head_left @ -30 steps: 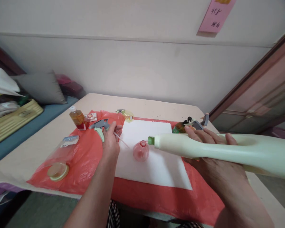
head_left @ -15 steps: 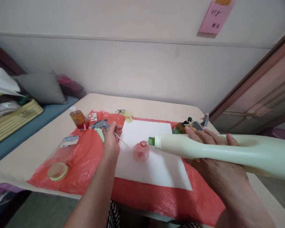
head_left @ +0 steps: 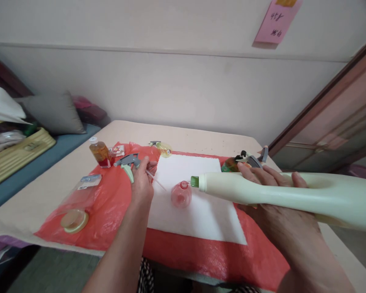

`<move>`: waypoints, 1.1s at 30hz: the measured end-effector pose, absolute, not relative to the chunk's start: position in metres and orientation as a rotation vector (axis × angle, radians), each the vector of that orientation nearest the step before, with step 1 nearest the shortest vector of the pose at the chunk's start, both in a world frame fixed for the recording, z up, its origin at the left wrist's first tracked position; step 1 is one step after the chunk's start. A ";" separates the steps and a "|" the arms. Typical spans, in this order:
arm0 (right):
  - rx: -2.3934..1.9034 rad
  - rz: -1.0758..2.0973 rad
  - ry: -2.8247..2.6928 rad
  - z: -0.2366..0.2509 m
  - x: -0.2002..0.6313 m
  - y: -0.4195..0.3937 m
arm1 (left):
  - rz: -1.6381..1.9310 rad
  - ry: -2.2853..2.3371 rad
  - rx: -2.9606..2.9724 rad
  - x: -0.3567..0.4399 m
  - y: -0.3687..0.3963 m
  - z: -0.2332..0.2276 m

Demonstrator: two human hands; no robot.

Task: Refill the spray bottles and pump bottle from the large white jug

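My left hand (head_left: 143,179) is closed around a grey and pale-green spray nozzle (head_left: 128,162), its thin tube pointing down to the right. My right hand (head_left: 271,191) grips a large pale-green bottle (head_left: 293,193) tipped on its side. The bottle's green spout is level with the open neck of a small pink see-through bottle (head_left: 181,195) and just right of it, with a thin stream between them. That pink bottle stands upright on a white cloth (head_left: 198,221).
Under the cloth lies red plastic sheeting (head_left: 116,219). An amber bottle (head_left: 100,152), a round clear tub (head_left: 74,221) and a yellow spray bottle (head_left: 164,149) stand or lie around it. Behind my right hand is a dark-green bottle (head_left: 230,164). A wall (head_left: 183,93) rises behind the table.
Almost nothing differs. Both hands keep their grips, and the large bottle stays tipped beside the pink bottle's neck.
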State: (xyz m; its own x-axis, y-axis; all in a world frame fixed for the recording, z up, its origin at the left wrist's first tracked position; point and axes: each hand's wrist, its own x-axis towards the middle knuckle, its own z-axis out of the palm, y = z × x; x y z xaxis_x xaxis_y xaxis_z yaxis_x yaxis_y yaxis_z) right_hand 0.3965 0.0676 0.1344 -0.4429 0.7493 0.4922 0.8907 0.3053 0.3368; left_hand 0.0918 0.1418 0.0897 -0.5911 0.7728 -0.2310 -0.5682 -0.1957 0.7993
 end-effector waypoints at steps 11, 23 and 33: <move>-1.499 -0.904 -2.341 0.135 0.396 0.066 | 1.917 1.132 0.267 0.092 0.144 0.090; -1.500 -0.909 -2.332 0.136 0.393 0.067 | 1.916 1.128 0.260 0.093 0.143 0.091; -1.486 -0.887 -2.293 0.131 0.394 0.070 | 1.919 1.123 0.260 0.093 0.142 0.093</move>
State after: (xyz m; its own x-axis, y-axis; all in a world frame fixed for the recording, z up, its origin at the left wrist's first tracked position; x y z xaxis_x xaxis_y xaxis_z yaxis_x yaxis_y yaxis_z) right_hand 0.3943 0.0698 0.1308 -0.4387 0.7286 0.5260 0.8929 0.2872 0.3468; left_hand 0.0932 0.1423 0.0926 -0.5975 0.7673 -0.2328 -0.5790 -0.2120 0.7873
